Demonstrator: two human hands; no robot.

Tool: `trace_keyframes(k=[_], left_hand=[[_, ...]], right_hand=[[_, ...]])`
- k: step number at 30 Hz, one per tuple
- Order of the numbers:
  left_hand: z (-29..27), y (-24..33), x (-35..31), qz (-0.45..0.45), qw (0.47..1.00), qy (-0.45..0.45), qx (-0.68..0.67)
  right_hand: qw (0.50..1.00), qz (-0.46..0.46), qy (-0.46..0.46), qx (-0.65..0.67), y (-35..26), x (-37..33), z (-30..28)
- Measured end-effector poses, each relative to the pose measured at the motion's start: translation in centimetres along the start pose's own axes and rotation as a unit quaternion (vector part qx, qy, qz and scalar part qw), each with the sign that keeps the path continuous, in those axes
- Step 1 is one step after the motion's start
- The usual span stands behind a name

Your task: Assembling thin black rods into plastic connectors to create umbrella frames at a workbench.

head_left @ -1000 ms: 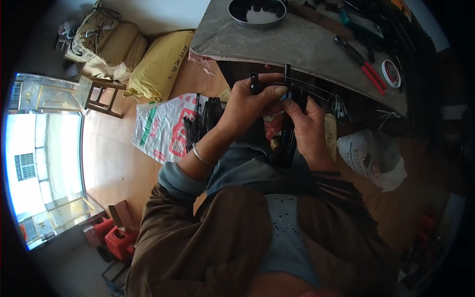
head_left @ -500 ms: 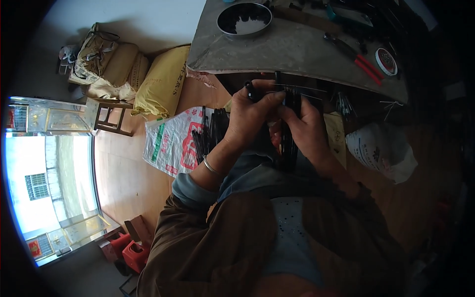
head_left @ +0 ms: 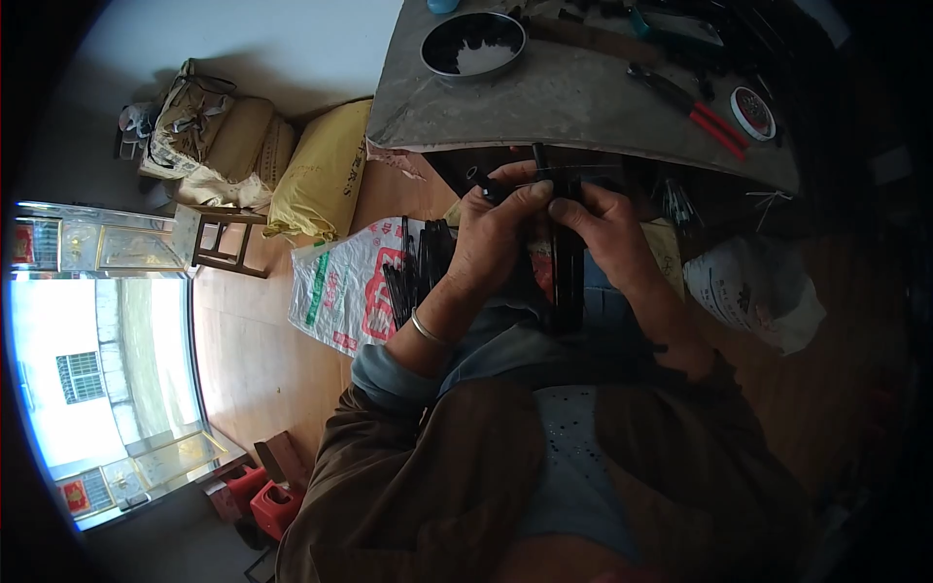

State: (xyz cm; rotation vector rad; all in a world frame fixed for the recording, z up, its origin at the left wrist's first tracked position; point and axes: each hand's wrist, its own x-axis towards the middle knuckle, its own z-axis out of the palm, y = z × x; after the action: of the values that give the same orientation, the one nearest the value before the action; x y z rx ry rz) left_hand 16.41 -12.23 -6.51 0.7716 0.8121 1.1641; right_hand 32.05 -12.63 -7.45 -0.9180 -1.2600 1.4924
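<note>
Counter point(head_left: 583, 107) at 12 o'clock. Left hand point(head_left: 501, 233) and right hand point(head_left: 607, 228) were together, both clamped on a black rod assembly point(head_left: 562, 262) above the lap. Risk: the small end piece point(head_left: 476, 177) slipping from the fingertips, given the narrow grip.

Both hands — the left hand point(head_left: 496, 233) and the right hand point(head_left: 607, 228) — are packed close together just under the edge of the grey table point(head_left: 583, 107). Up on the table, a dark bowl point(head_left: 473, 44) and red-handled pliers point(head_left: 692, 102) take room, with bare top between them. To the left, a printed sack point(head_left: 345, 287) and black strips point(head_left: 413, 267) block the floor — to the right sits a white bag point(head_left: 753, 291).
</note>
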Motion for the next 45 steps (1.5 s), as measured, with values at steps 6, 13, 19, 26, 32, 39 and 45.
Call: trace_keyframes(k=[6, 13, 19, 26, 32, 39, 45], left_hand=[[0.1, -0.2, -0.3, 0.019, 1.000, -0.013, -0.012], [1.3, -0.1, -0.9, 0.067, 0.996, 0.029, 0.058], [0.5, -0.3, -0.5, -0.010, 0.999, -0.021, -0.039], [1.1, -0.4, -1.1, 0.036, 0.999, 0.017, 0.000], [1.0, -0.3, -1.1, 0.046, 0.999, -0.009, -0.020], [0.6, -0.6, -0.7, 0.043, 0.997, -0.068, -0.006], [1.5, -0.4, -0.9, 0.011, 1.000, -0.017, 0.009]], right_hand=[[0.987, 0.141, -0.030, 0.074, 0.3, 0.3, -1.1], [0.983, 0.171, -0.018, 0.062, -0.7, 0.0, -0.6], [0.972, 0.191, -0.069, 0.122, -0.5, -0.1, -1.4], [0.999, 0.026, 0.022, -0.041, 0.4, -0.8, -0.1], [0.989, 0.130, -0.029, 0.070, -0.4, -0.5, -0.6], [0.973, 0.186, -0.062, 0.119, -0.8, -0.6, -1.4], [0.991, 0.136, -0.012, 0.018, -0.8, -1.0, -1.1]])
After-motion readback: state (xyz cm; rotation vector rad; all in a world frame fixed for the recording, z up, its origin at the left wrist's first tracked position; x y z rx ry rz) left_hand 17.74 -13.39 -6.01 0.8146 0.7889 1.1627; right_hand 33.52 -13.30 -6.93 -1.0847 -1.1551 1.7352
